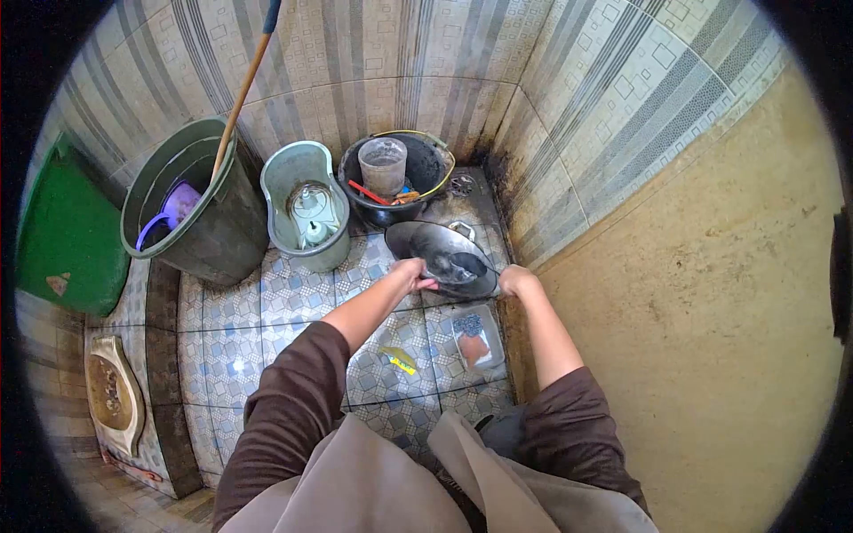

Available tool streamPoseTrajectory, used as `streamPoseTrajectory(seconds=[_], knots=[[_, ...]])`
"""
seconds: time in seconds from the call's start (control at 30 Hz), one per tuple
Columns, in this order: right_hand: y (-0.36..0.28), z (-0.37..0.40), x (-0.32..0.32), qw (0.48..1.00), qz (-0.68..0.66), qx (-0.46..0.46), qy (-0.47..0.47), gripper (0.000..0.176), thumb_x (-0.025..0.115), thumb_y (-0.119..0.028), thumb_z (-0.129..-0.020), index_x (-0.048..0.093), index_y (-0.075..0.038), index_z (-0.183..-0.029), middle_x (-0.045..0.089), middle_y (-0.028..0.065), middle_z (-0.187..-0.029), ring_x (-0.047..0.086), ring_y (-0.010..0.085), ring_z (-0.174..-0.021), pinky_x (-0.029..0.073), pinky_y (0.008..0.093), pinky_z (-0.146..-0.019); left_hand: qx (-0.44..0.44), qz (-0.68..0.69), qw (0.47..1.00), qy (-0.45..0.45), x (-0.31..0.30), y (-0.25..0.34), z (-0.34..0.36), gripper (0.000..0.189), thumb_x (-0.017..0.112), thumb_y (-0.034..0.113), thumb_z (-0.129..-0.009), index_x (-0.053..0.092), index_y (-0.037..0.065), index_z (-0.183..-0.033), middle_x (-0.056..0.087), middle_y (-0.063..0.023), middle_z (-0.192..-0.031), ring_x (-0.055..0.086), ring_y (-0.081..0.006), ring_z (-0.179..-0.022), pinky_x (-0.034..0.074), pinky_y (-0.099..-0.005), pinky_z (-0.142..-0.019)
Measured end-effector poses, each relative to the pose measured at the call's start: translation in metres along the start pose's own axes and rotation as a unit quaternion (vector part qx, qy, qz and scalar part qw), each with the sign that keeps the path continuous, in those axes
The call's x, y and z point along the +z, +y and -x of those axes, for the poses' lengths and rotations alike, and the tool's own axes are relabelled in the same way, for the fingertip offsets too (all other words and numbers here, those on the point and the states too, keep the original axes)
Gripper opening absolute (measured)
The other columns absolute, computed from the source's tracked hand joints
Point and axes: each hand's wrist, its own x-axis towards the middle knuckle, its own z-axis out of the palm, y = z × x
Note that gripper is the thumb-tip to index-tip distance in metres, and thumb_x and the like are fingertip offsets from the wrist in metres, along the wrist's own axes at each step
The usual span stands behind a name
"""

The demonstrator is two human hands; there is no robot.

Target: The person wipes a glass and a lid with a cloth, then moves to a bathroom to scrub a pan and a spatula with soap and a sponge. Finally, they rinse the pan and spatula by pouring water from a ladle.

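Observation:
A dark wok (425,240) with a loop handle is tilted just above the tiled floor, its greyish inside facing up and a dark patch of what looks like water in it. My left hand (414,275) is closed on its near left rim. At the right edge of the wok, my right hand (517,281) is closed around its side, and the fingers are partly hidden. Below the wok sits a clear plastic tub (495,354) with a steel-wool-like grey pad (468,325) and a brownish piece (474,348) in it. A yellow packet (399,359) lies on the floor to the left.
Behind the wok stands a black bucket (360,213) holding a cloudy container (383,169) and a red-handled item. A pale green tub (306,253) and a large grey bin (218,244) with a purple dipper (182,202) are further left. A squat toilet (133,413) is at far left; a wall (675,311) rises on the right.

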Motion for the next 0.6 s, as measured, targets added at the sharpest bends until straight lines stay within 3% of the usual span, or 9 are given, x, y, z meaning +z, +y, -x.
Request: streamPoseTrajectory(seconds=[0.07, 0.13, 0.23, 0.33, 0.4, 0.43, 0.47, 0.57, 0.6], knots=[[-0.015, 0.036, -0.033, 0.998, -0.034, 0.048, -0.005, 0.028, 0.048, -0.01, -0.065, 0.058, -0.005, -0.091, 0.053, 0.0138, -0.101, 0.052, 0.0266, -0.094, 0.043, 0.0338, -0.076, 0.019, 0.006, 0.999, 0.025, 0.023, 0.014, 0.001, 0.03, 0.036, 0.0, -0.067, 0.04, -0.006, -0.096, 0.05, -0.0233, -0.09, 0.056, -0.0394, -0.069, 0.053, -0.0292, -0.051], [-0.034, 0.074, -0.065, 0.993, -0.068, 0.096, -0.011, 0.031, 0.048, -0.011, -0.068, 0.056, -0.007, -0.097, 0.051, 0.011, -0.106, 0.05, 0.026, -0.098, 0.042, 0.0347, -0.077, -0.074, 0.086, 0.992, 0.054, 0.036, 0.025, -0.009, 0.023, 0.043, -0.002, -0.07, 0.039, -0.012, -0.091, 0.05, -0.0274, -0.082, 0.056, -0.0406, -0.054, 0.051, -0.0309, -0.037], [-0.06, 0.126, -0.101, 0.989, -0.08, 0.121, -0.014, 0.032, 0.048, -0.011, -0.07, 0.055, -0.009, -0.101, 0.05, 0.0086, -0.11, 0.049, 0.0246, -0.101, 0.042, 0.0348, -0.078, -0.093, 0.136, 0.976, 0.141, 0.056, 0.037, -0.011, 0.022, 0.046, 0.003, -0.074, 0.04, -0.014, -0.086, 0.051, -0.0286, -0.071, 0.056, -0.0394, -0.053, 0.051, -0.0339, -0.037], [-0.066, 0.116, -0.096, 0.993, -0.068, 0.094, -0.003, 0.033, 0.045, -0.01, -0.068, 0.056, -0.008, -0.099, 0.05, 0.0115, -0.108, 0.049, 0.0254, -0.1, 0.042, 0.0358, -0.078, -0.074, 0.134, 0.969, 0.192, 0.069, 0.045, -0.014, 0.025, 0.049, 0.007, -0.074, 0.041, -0.015, -0.082, 0.051, -0.0278, -0.061, 0.055, -0.0402, -0.051, 0.051, -0.038, -0.038], [-0.066, 0.082, -0.085, 0.984, -0.103, 0.135, -0.051, 0.034, 0.044, -0.011, -0.069, 0.055, -0.008, -0.101, 0.05, 0.0111, -0.109, 0.049, 0.0259, -0.1, 0.042, 0.0348, -0.078, -0.126, 0.137, 0.967, 0.176, 0.069, 0.047, -0.022, 0.024, 0.051, 0.007, -0.073, 0.041, -0.012, -0.084, 0.05, -0.0277, -0.062, 0.054, -0.0417, -0.049, 0.05, -0.0416, -0.038], [-0.067, 0.081, -0.08, 0.99, -0.095, 0.103, 0.001, 0.031, 0.044, -0.011, -0.071, 0.056, -0.006, -0.099, 0.051, 0.0127, -0.107, 0.051, 0.0267, -0.097, 0.043, 0.0346, -0.077, -0.1, 0.077, 0.98, 0.155, 0.073, 0.047, -0.012, 0.025, 0.032, 0.005, -0.078, 0.033, -0.012, -0.097, 0.049, -0.0248, -0.081, 0.057, -0.0356, -0.064, 0.053, -0.0275, -0.047], [-0.065, 0.066, -0.067, 0.991, -0.099, 0.095, 0.001, 0.031, 0.044, -0.011, -0.071, 0.056, -0.006, -0.099, 0.051, 0.0127, -0.107, 0.051, 0.0267, -0.097, 0.043, 0.0346, -0.077, -0.097, 0.075, 0.979, 0.163, 0.077, 0.046, -0.006, 0.025, 0.032, 0.005, -0.078, 0.033, -0.012, -0.097, 0.049, -0.0248, -0.081, 0.057, -0.0356, -0.064, 0.053, -0.0275, -0.047], [-0.051, 0.008, -0.019, 0.948, -0.214, 0.163, 0.17, 0.028, 0.042, -0.018, -0.075, 0.058, -0.006, -0.095, 0.053, 0.0174, -0.1, 0.053, 0.028, -0.093, 0.044, 0.0361, -0.075, -0.057, 0.019, 0.984, 0.165, 0.07, 0.048, -0.019, 0.025, 0.032, 0.004, -0.078, 0.034, -0.012, -0.096, 0.05, -0.027, -0.082, 0.057, -0.0353, -0.065, 0.053, -0.0274, -0.047], [-0.048, 0.007, -0.025, 0.948, -0.219, 0.157, 0.171, 0.028, 0.042, -0.018, -0.075, 0.058, -0.006, -0.095, 0.053, 0.0174, -0.1, 0.053, 0.028, -0.093, 0.044, 0.0361, -0.075, -0.068, 0.038, 0.986, 0.147, 0.07, 0.057, -0.015, 0.03, 0.032, 0.003, -0.077, 0.025, -0.008, -0.105, 0.048, -0.0284, -0.087, 0.057, -0.0363, -0.065, 0.053, -0.0283, -0.047]])
